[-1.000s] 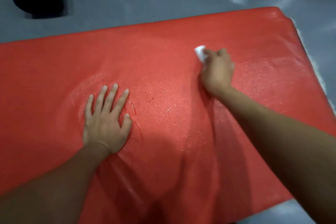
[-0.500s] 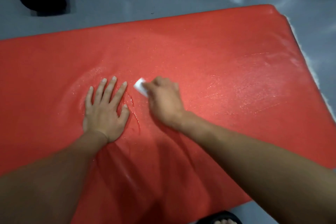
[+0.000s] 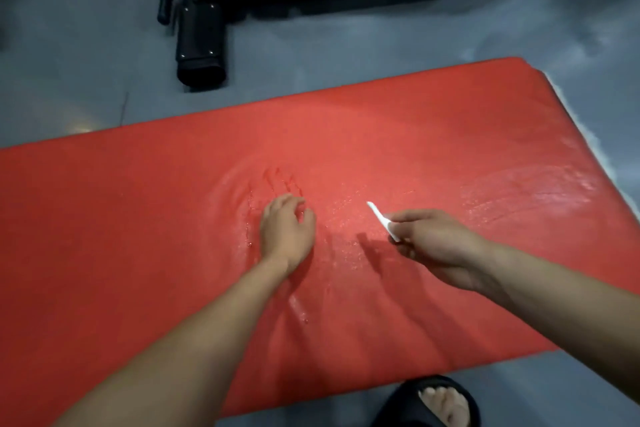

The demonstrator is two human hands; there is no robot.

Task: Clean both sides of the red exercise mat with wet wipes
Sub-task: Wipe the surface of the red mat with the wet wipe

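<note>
Wiping of the upper face of the red exercise mat [image 3: 433, 135] (spread on the floor) looks underway: right hand [image 3: 440, 248] pinches the wet wipe [image 3: 381, 220] just above it, left hand [image 3: 285, 230] loosely curled, empty; next, press the wipe down on a dry patch.

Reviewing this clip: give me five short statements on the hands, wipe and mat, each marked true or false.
1. The right hand pinches a white wet wipe. True.
2. The left hand holds a second wipe. False: it holds nothing.
3. The red padded exercise mat lies on a grey floor. True.
4. The mat is rolled up. False: it lies flat.
5. A black sandal shows at the mat's near edge. True.
</note>
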